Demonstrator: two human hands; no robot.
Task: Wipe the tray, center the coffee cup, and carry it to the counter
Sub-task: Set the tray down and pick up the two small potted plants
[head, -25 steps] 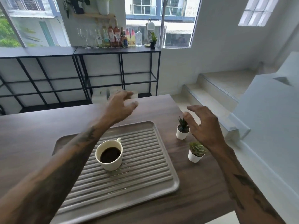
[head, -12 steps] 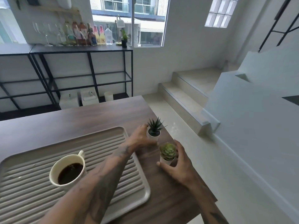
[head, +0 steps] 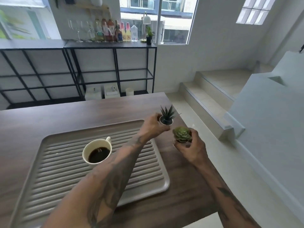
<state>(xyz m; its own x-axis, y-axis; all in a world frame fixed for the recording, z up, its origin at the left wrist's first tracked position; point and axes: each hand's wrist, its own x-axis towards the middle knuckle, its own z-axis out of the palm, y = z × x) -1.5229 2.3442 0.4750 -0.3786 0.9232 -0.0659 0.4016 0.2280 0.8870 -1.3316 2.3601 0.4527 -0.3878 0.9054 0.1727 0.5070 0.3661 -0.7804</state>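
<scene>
While both hands are off to the right of the tray [head: 148,186], each grips one of the two small potted plants. The left hand [head: 152,127] has its fingers curled around the white pot of the spiky plant [head: 167,115], thumb and fingers pressed to the pot's side. The right hand [head: 191,148] cups the rosette succulent [head: 181,134] from below, fingers wrapped so that its pot is almost hidden. Whether either pot touches the wood cannot be told.

One grey ribbed tray lies on the dark wooden table [head: 82,112], and on it stands one cream coffee cup [head: 97,153], filled with black coffee, its handle pointing away toward the far right. The cup sits a little toward the tray's far half, partly crossed by the left forearm.

On the black metal shelf [head: 110,45] by the window stands a row of bottles [head: 115,32]; their exact count is blurred, and only the clear bottle carries a blue label, its lettering too small to read. Several wine glasses [head: 79,32] stand left of them, a small lamp [head: 146,19] and a dark potted plant [head: 149,36] to the right.
</scene>
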